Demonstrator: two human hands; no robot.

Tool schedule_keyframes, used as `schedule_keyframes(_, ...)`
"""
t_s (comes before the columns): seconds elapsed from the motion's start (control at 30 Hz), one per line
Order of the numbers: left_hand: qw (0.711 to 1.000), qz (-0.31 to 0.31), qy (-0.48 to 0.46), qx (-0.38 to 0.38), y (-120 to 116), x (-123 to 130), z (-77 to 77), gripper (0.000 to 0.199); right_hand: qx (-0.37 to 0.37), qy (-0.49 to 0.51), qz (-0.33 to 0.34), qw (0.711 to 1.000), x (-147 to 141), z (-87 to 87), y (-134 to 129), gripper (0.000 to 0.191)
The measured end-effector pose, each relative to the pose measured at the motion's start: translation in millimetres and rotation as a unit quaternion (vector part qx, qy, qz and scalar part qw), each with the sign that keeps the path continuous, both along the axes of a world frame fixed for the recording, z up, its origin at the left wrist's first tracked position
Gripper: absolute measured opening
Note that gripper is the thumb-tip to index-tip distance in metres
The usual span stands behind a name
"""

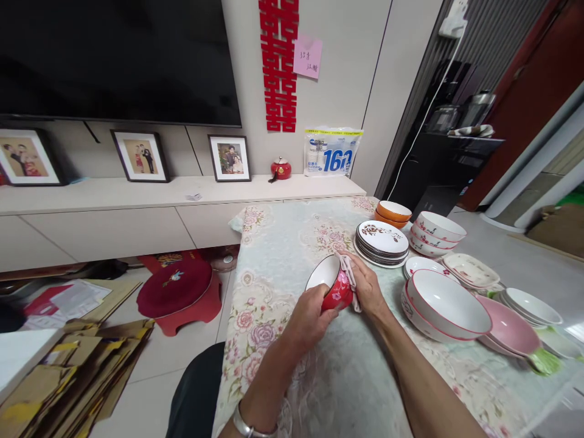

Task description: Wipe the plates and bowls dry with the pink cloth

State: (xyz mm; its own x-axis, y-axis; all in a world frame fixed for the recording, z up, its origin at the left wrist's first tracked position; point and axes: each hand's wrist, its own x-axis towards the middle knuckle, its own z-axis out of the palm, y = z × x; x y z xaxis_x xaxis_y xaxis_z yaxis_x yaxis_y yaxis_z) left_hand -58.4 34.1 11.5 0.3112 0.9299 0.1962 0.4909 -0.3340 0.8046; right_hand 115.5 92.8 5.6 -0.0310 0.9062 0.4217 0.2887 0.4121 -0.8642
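A red bowl point(336, 294) with pink flowers and a white inside is tilted on its side above the table. Gripping its near rim, my left hand point(311, 313) has the thumb over the edge. My right hand point(366, 283) is closed around a pale pinkish cloth point(350, 274) and presses it against the outer wall of the bowl. Some of the right fingers are hidden behind the cloth and bowl. To the right of my right hand stand a stack of plates point(382, 237) and two nested large white bowls point(449, 303).
On the flowered tablecloth point(269, 267), orange bowls point(393, 212), patterned white bowls point(438, 230), a rectangular dish point(471, 269) and pink bowls point(511, 322) crowd the right side. A cabinet point(205, 191) runs behind. A red stool point(177, 292) and flattened cardboard point(86, 371) are at left.
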Motion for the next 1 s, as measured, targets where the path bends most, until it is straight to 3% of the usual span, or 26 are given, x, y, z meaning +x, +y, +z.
schedule_keyframes(0.13,0.999,-0.035,0.001,-0.001,4,-13,-1.3,0.025,-0.023,0.037,-0.003,0.999,-1,-6.0,4,0.051)
schedule_keyframes(0.3,0.999,0.014,-0.029,-0.001,6,-9,-6.1,0.005,-0.031,0.047,-0.032,0.998,-6,-15.1,6,0.052)
schedule_keyframes(0.43,0.989,0.049,-0.135,-0.025,3,2,-7.4,0.014,0.088,-0.071,-0.026,0.993,-17,-7.4,-12,0.045)
schedule_keyframes(0.53,0.975,0.046,-0.217,-0.035,2,5,-7.5,0.016,0.209,-0.190,0.014,0.959,-26,5.3,-29,0.039)
schedule_keyframes(0.6,0.973,0.037,-0.227,-0.032,2,5,-7.2,0.010,0.239,-0.224,0.032,0.944,-29,11.2,-34,0.038)
schedule_keyframes(0.67,0.982,0.034,-0.185,-0.027,1,5,-5.8,0.005,0.211,-0.203,0.021,0.956,-25,12.6,-31,0.038)
schedule_keyframes(0.77,0.997,0.016,-0.078,-0.023,-2,6,-1.9,0.009,0.098,-0.099,-0.016,0.990,-13,7.4,-17,0.041)
schedule_keyframes(0.87,1.000,0.003,-0.005,-0.018,-4,7,1.1,0.013,0.000,-0.017,-0.040,0.999,-3,0.0,-5,0.044)
schedule_keyframes(0.93,1.000,0.001,-0.002,-0.018,-4,7,1.1,0.013,0.000,-0.019,-0.050,0.999,-2,-1.6,-4,0.046)
schedule_keyframes(1.0,0.999,-0.004,-0.028,-0.015,-4,6,-0.5,0.010,0.059,-0.064,-0.048,0.995,-6,0.8,-10,0.045)
